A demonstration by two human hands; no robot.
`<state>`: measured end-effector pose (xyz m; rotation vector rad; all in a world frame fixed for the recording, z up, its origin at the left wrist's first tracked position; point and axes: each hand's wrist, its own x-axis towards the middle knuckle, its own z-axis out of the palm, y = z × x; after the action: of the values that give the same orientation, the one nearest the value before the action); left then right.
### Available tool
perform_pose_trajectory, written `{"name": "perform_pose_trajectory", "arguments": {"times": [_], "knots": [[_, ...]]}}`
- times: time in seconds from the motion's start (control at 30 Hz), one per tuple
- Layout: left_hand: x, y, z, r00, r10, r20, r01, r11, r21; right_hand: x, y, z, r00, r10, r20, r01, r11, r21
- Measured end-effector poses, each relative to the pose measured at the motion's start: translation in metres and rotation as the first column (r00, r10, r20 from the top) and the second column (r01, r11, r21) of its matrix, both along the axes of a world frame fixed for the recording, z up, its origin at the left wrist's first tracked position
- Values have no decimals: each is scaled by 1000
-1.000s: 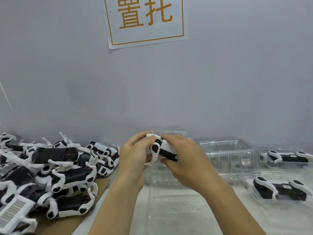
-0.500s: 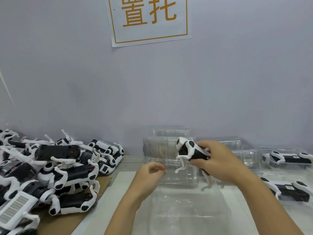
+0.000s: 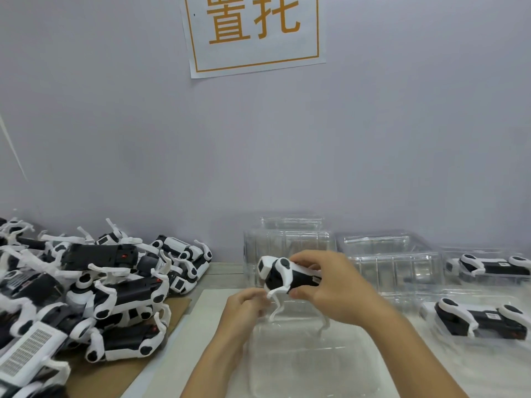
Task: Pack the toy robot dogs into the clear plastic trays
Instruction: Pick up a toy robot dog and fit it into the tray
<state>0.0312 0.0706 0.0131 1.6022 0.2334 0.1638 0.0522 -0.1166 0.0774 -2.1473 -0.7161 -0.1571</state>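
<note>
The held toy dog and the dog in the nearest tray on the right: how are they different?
The held toy dog is in the air, gripped by the right hand, its legs hanging loose; the nearest trayed dog lies flat in its clear tray, legs folded against the body. Both are black and white.

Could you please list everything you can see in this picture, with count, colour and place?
Held toy robot dog: one, black and white, above the empty tray, legs hanging down.
Loose toy dogs: a heap, too tangled to count, black and white, far left on brown cardboard.
Packed toy dogs: two, black and white, lying in clear trays at right.
Empty tray: one, clear, in front of the person.
Stacked trays: several, clear, against the wall.
Wall sign: one, white with orange characters, top centre.
Right hand: grips the held dog's body.
Left hand: at a front leg.
</note>
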Motion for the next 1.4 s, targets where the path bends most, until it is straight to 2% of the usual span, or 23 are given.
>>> {"name": "perform_pose_trajectory", "arguments": {"times": [0.3,0.5,0.73,0.93,1.2,1.4], "knots": [[5,0,-4,999,23,24,-22,999,-43,2,7,-22,998,34,-62,-34,999,-4],[1,0,-1,999,-11,33,13,999,-50,1,11,-21,1000,7,1,-7,1000,-2],[-5,-3,3,999,-33,16,33,999,-17,1,13,-15,999,-31,-6,29,966,-259],[0,-2,1,999,15,37,-15,1000,-9,-1,8,-18,992,-92,-88,52,925,-376],[2,-2,-3,998,-38,42,39,999,-8,1,8,-25,993,-103,-65,76,941,-330],[2,-5,-4,998,-42,36,44,998,-48,2,9,-34,994,-106,34,111,952,-283]]}}
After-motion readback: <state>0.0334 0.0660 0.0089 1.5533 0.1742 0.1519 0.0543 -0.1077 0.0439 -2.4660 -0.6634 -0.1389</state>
